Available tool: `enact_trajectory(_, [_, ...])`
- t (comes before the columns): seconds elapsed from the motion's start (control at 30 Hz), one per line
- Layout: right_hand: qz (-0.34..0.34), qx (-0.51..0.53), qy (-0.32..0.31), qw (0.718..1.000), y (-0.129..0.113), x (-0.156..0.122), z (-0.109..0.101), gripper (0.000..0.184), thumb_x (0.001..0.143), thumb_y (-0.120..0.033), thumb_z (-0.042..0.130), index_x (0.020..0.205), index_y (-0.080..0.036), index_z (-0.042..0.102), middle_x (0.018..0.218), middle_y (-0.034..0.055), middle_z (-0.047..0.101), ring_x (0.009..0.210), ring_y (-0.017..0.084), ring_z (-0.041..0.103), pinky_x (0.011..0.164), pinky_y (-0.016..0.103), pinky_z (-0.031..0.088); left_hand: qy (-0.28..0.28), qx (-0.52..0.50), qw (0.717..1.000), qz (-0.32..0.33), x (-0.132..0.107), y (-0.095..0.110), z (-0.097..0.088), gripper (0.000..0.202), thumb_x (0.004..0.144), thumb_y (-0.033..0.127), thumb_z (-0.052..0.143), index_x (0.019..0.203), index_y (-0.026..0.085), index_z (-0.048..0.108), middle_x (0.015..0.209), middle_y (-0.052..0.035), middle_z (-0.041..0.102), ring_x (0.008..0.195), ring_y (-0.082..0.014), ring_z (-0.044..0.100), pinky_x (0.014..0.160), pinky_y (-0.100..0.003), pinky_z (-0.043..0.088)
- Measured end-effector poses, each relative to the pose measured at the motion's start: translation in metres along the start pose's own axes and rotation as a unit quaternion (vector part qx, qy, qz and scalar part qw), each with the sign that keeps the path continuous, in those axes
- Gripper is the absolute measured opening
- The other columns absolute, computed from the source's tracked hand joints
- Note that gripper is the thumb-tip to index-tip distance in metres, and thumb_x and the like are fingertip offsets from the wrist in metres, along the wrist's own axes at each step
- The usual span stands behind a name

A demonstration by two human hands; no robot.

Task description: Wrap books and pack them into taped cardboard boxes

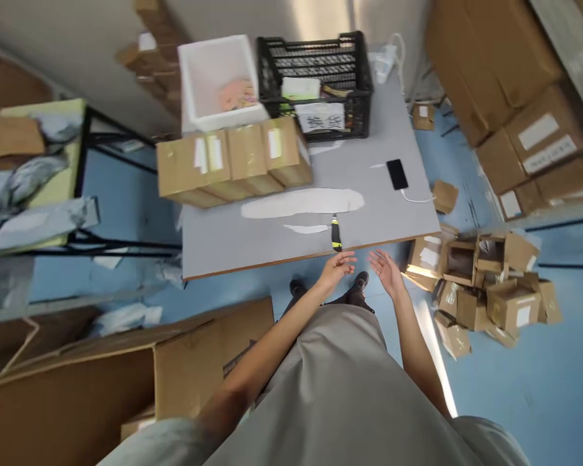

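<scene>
My left hand (339, 267) is in the air just off the table's front edge, fingers apart and holding nothing. Closest to it is a black and yellow box cutter (336, 234), lying on the grey table (214, 249) with its handle toward me. My right hand (387, 272) hovers a little to the right, palm turned inward, fingers spread and holding nothing. Neither hand touches anything. A row of closed cardboard boxes (247, 154) stands at the table's left, and a black phone (397, 175) on a white cable lies to the right.
At the table's back are a white foam box (188, 84) and a black plastic crate (364, 97). Several opened cartons (512, 304) lie on the floor at right. A large open carton (208, 356) is at my left, below a shelf (78, 123) with wrapped parcels.
</scene>
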State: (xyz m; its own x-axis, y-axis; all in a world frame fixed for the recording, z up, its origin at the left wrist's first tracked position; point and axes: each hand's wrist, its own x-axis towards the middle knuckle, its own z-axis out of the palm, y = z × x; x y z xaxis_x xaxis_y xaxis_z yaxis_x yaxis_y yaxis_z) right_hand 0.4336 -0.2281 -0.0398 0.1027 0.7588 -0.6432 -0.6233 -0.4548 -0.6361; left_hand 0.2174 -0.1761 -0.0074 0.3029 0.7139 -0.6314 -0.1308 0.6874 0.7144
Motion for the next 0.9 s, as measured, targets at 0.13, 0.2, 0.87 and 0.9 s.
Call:
enact_trajectory(0.13, [-0.028,-0.062,-0.029,0.997,-0.018,0.029,0.066,0.046,0.095,-0.065,0.075,0.126,-0.032,0.078,0.138,0.007,0.084,0.137,0.029,0.076,0.121,0.048,0.06,0.086,-0.072,0.992,0.056,-0.023,0.025,-0.086,0.057,0.069,0.018,0.084,0.126,0.021,0.08,0.127,-0.0103,0.081,0.095,-0.0168,0.073,0.093,-0.034,0.057])
enact_trajectory(0.2, [-0.042,-0.085,-0.046,0.994,-0.012,0.037,0.109,0.046,0.096,-0.065,0.074,0.127,-0.031,0.078,0.139,0.0077,0.083,0.137,0.03,0.076,0.119,0.048,0.061,0.128,-0.103,0.984,0.073,-0.038,0.029,-0.136,0.059,0.069,0.02,0.086,0.128,0.021,0.08,0.13,-0.0104,0.08,0.098,-0.0175,0.073,0.095,-0.035,0.057])
enact_trajectory(0.87, [0.025,-0.149,-0.144,0.978,0.158,0.02,0.408,0.05,0.09,-0.064,0.087,0.127,-0.03,0.082,0.135,0.0058,0.085,0.125,0.027,0.08,0.106,0.038,0.064,0.217,-0.261,0.935,0.105,-0.091,0.095,-0.424,0.053,0.065,0.011,0.079,0.117,0.019,0.081,0.129,-0.0134,0.081,0.103,-0.0191,0.075,0.109,-0.038,0.061])
enact_trajectory(0.9, [0.024,-0.147,-0.138,0.979,0.156,0.025,0.412,0.05,0.09,-0.065,0.088,0.126,-0.03,0.083,0.134,0.0054,0.085,0.124,0.026,0.081,0.105,0.037,0.064,0.22,-0.26,0.934,0.109,-0.083,0.104,-0.425,0.05,0.068,0.013,0.08,0.118,0.019,0.08,0.131,-0.0143,0.08,0.105,-0.0202,0.076,0.11,-0.039,0.06])
